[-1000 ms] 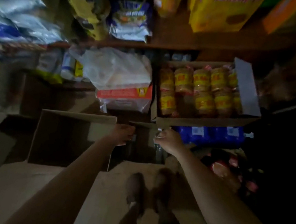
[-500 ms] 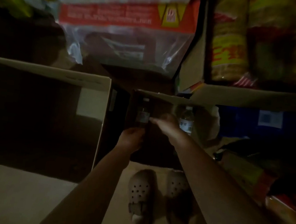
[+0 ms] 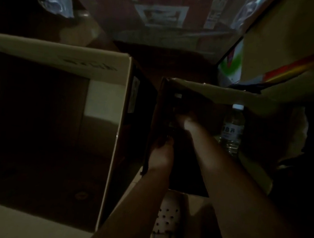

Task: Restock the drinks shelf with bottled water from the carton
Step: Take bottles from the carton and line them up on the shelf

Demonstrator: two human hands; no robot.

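The scene is very dark. A small open carton (image 3: 211,91) stands on the floor in front of me. My right hand (image 3: 185,119) reaches down into its left side and closes around a water bottle (image 3: 176,101) with a white cap. My left hand (image 3: 160,155) grips the carton's left wall near its front corner. A second clear water bottle (image 3: 231,128) with a white cap stands upright at the carton's right side, apart from both hands.
A large open carton (image 3: 60,56) with a dark inside sits directly to the left. A plastic-wrapped red pack (image 3: 162,9) and a box with a colourful flap (image 3: 277,74) lie on the shelf just above. My perforated shoe (image 3: 169,216) is on the floor below.
The view has dropped much closer to the small carton. My right hand went deeper onto the left bottle, and my left hand slid along the carton's left wall.
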